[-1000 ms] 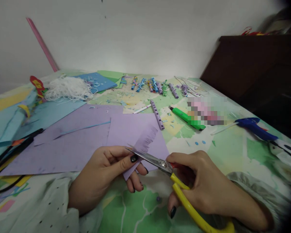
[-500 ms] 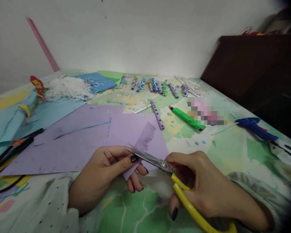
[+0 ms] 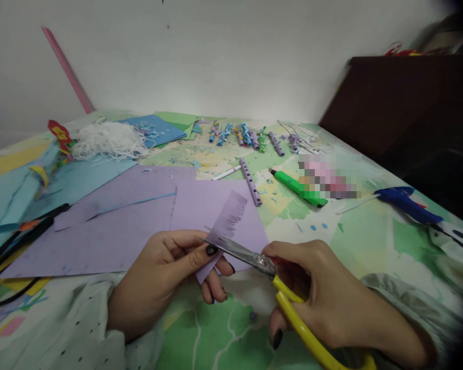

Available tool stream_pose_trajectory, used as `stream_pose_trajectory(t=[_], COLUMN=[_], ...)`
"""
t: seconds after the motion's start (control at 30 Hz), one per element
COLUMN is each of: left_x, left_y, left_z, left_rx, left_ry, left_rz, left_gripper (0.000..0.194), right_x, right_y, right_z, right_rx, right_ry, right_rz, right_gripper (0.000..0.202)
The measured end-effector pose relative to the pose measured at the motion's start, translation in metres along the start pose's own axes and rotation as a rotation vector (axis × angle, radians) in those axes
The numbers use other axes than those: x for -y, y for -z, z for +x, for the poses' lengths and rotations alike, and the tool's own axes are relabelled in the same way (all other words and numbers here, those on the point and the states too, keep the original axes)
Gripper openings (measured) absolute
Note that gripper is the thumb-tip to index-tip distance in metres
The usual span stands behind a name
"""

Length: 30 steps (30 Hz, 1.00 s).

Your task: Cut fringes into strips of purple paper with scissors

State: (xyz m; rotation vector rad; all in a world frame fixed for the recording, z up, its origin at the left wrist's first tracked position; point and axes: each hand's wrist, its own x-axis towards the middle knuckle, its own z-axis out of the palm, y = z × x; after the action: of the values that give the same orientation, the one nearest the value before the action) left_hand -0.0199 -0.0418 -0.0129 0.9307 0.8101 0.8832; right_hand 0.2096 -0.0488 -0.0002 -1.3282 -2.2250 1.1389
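Note:
My left hand (image 3: pixel 177 272) pinches a purple paper strip (image 3: pixel 226 213) between thumb and fingers. Fine fringe cuts run along the strip's right edge. My right hand (image 3: pixel 320 293) is closed round the yellow handles of a pair of scissors (image 3: pixel 250 258). Its blades lie across the strip just above my left thumb, the tips reaching past the strip's left side. Beneath the strip lies a purple square sheet (image 3: pixel 200 203), on a larger purple sheet (image 3: pixel 127 231). A purple paper tube with dark dots (image 3: pixel 250 182) rests at the square's upper right.
Beyond my right hand are a green cutter (image 3: pixel 299 189) and a blue glue gun (image 3: pixel 405 203). Several fringed paper rolls (image 3: pixel 245 134) line the back. White string (image 3: pixel 108 141) is heaped at back left, near a light-blue paper roll (image 3: pixel 21 192). Paper scraps dot the patterned tablecloth (image 3: pixel 216 334).
The strip has shifted slightly and its fringe shows more sharply. The scissor blades still cross it, and both hands stay in nearly the same place.

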Motion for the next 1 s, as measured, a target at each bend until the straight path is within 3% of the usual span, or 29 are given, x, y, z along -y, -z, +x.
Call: stream_pose_trajectory(t=[1.0], left_x=[0.0024], left_y=[0.0021], left_z=[0.0007], left_rx=[-0.004], left_ry=[0.029], left_rz=[0.031], left_gripper=[0.017], right_x=[0.0001], right_y=[-0.0002], right_z=[0.0012], right_rx=[-0.024], right_ry=[-0.011], right_rz=[0.031], right_gripper=[0.036])
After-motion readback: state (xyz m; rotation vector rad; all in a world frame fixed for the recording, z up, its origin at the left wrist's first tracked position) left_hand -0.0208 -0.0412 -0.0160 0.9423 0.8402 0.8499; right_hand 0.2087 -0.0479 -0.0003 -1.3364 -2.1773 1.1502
